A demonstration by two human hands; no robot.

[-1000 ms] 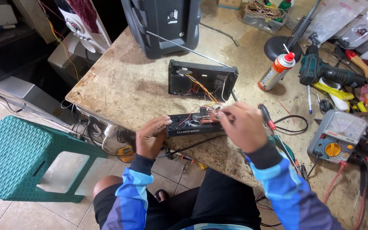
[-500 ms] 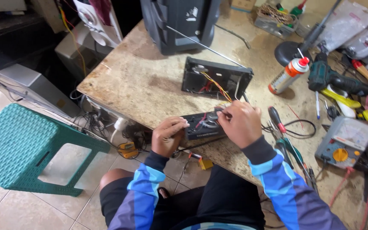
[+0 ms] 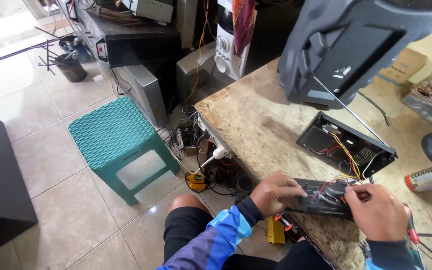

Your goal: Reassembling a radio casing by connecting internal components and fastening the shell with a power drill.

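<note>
The worktable (image 3: 261, 120) carried everything, and I took it from the biggest thing down. A big dark speaker cabinet (image 3: 356, 45) stood at the far edge, and in front of it, toward the right side, lay an open black panel tray (image 3: 346, 145) with red, yellow and white wires trailing out. A spray can (image 3: 431, 176) lay on its side near the right edge.

At the near edge sat the small black circuit module (image 3: 321, 197), the piece I was working on. My left hand (image 3: 275, 192) was clamped on its left end, pinning it flat to the table. My right hand (image 3: 376, 210) was at its right end, fingers pinched together at the wire cluster; whether they actually held a wire, I couldn't tell.

I judged the step to be wiring work on the module. The next move would call for a steady left hold and a fine fingertip pull.
</note>
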